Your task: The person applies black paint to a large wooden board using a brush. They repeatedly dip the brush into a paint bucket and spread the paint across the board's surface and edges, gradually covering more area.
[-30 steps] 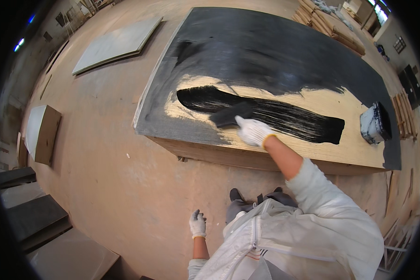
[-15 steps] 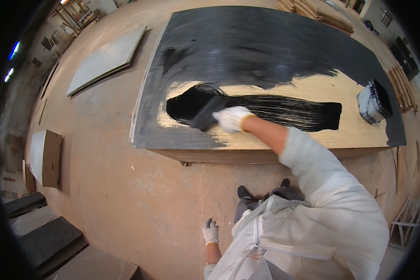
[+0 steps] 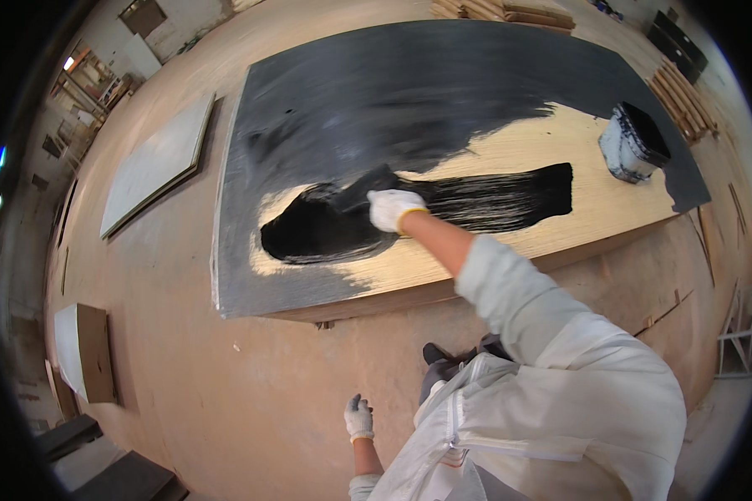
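In white gloves with yellow cuffs, my right hand [image 3: 397,210] grips a wide, black-coated paintbrush [image 3: 365,189], whose handle is mostly hidden by the fingers. The brush lies against wet black paint [image 3: 309,230] on a large pale wood panel [image 3: 535,138]. A streaky black band [image 3: 493,199] runs right from there. Much of the panel's far and left part carries a duller dark coat [image 3: 351,92]. My left hand [image 3: 359,419], gloved too, hangs low beside my body, fingers loosely apart and holding nothing. On the panel's right part stands a paint-smeared white bucket [image 3: 627,146], black inside.
The panel tops a thick stack with a wooden side edge [image 3: 409,299]. Left on the floor lie a grey sheet [image 3: 159,163] and a block-shaped stack [image 3: 88,352]. Dark boards [image 3: 129,480] sit at lower left. Bundled wooden poles [image 3: 681,100] lie beyond the right end.
My right hand has swept the brush away from me across the wet patch, turning it, and the black paint has spread nearer the front. The view has shifted; the left hand still hangs low.
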Tool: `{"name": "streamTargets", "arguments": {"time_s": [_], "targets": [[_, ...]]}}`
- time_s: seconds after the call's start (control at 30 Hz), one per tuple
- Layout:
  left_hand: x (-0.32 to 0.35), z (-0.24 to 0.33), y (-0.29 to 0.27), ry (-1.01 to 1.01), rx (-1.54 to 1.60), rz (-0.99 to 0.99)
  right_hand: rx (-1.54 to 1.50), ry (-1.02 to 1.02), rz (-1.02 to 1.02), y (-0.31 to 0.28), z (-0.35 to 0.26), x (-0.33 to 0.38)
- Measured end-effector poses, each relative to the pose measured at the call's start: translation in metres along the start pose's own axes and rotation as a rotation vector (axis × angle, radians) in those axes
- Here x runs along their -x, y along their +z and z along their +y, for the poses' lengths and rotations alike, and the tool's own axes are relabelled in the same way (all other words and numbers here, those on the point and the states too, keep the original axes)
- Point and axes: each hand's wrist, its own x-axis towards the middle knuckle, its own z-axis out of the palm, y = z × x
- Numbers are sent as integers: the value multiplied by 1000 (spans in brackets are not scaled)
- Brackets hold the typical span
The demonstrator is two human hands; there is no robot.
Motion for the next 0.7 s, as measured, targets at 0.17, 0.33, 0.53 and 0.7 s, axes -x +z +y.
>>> {"name": "streamTargets", "arguments": {"time_s": [0.17, 0.33, 0.53, 0.7], "targets": [[-1, 4, 6, -84, 51, -17, 71, 80, -117, 17, 28, 32], [16, -36, 21, -217, -42, -106, 69, 266, -79, -51, 153, 110], [10, -22, 41, -222, -120, -253, 175, 579, 125, -114, 381, 72], [7, -20, 5, -291, -4, -66, 184, 314, -81, -106, 270, 71]]}}
